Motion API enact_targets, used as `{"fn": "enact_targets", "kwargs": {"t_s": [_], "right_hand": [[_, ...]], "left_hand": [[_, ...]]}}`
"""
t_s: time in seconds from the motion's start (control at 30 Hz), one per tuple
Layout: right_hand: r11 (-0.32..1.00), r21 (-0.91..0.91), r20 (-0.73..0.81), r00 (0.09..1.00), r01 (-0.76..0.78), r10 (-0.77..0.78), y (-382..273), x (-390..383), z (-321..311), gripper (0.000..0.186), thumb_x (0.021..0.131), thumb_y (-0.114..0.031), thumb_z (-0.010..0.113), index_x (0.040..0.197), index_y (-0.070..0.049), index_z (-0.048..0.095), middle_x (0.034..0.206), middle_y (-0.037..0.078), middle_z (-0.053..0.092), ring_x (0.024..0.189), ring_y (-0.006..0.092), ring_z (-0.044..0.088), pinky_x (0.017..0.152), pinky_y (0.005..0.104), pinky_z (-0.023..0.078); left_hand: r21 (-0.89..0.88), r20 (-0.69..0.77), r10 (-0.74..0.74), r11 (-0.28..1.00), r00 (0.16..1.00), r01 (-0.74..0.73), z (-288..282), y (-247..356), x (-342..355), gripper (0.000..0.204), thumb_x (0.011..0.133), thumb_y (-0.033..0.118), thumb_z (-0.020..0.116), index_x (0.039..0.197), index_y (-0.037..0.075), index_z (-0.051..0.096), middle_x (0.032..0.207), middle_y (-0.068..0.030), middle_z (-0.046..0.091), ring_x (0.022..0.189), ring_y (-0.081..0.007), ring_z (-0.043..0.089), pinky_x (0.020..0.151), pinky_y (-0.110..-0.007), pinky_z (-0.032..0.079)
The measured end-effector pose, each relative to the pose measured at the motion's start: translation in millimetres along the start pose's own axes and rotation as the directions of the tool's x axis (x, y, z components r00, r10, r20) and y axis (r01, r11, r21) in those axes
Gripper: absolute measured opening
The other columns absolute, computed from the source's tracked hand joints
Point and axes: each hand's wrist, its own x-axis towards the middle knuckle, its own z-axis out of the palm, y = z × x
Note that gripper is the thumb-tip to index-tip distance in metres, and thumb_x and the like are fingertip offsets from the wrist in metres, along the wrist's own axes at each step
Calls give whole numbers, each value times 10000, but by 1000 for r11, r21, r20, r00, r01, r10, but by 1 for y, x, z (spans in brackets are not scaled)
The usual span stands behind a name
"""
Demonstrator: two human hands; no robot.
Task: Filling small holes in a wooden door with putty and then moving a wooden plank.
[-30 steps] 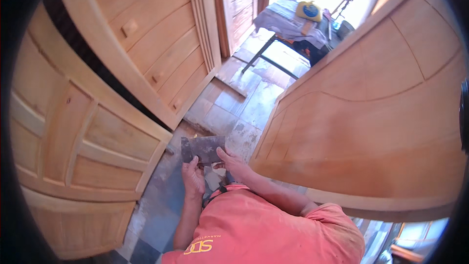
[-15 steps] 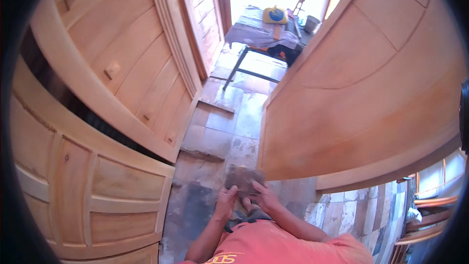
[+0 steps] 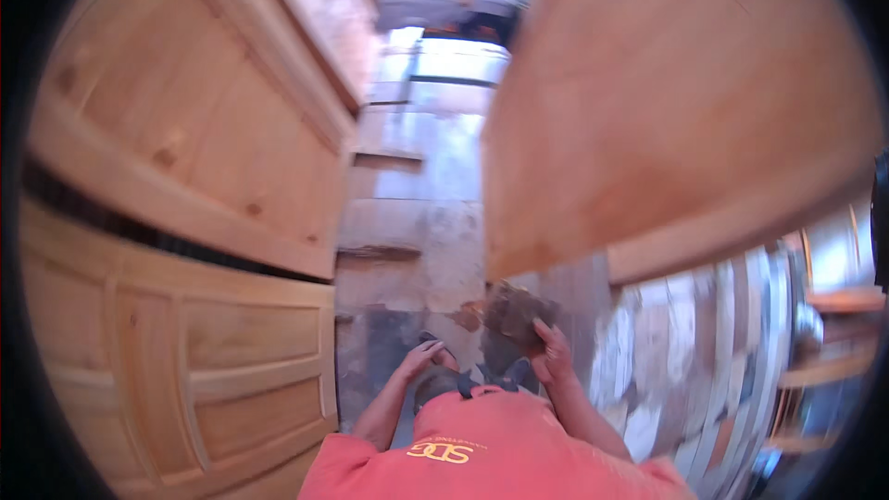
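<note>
My right hand (image 3: 553, 352) grips the near edge of a worn, dark brown flat sheet (image 3: 520, 315), thumb on top. The sheet hangs out in front of me, low beside the bottom edge of the big wooden panel. What it is made of cannot be told through the blur. My left hand (image 3: 424, 358) is away from the sheet, low at my left side, its fingers stretched out. A dark shape lies right by its fingertips, partly hidden, and I cannot make out whether they touch.
Panelled wooden doors (image 3: 245, 333) line my left. A large smooth wooden panel (image 3: 639, 120) stands at my right, its lower corner near the sheet. Thin wood strips (image 3: 380, 252) lie on the patchy tiled floor (image 3: 444, 231). Ahead is a cloth-covered table (image 3: 435, 5); shelving (image 3: 824, 361) stands far right.
My left hand has let go of the brown sheet and moved down-left. The right hand keeps it and has swung right. The view has shifted, with the table now higher in the picture.
</note>
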Motion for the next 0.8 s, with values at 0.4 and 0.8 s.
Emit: {"fn": "enact_targets", "kwargs": {"t_s": [0.4, 0.8], "right_hand": [[942, 277, -172, 974, 191, -147, -130, -129, -243, 349, 985, -140, 705, 1316, -56, 634, 1264, 87, 698, 1137, 212, 682, 1031, 402, 560], [669, 178, -659, 592, 722, -464, -265, -214, -464, 405, 943, -200, 742, 1314, -96, 615, 1228, 42, 708, 1096, 188, 708, 903, 354, 608]], "left_hand": [[513, 200, -167, 857, 965, 42, 160, -111, 22, 564, 1006, 485, 570, 1355, 53, 668, 1353, -165, 679, 1290, -284, 613, 1099, -390, 448], [745, 258, 245, 566, 935, -354, 380, 66, 159, 341, 888, 318, 657, 1144, 124, 774, 1003, -151, 773, 972, -291, 747, 834, -389, 571]]}}
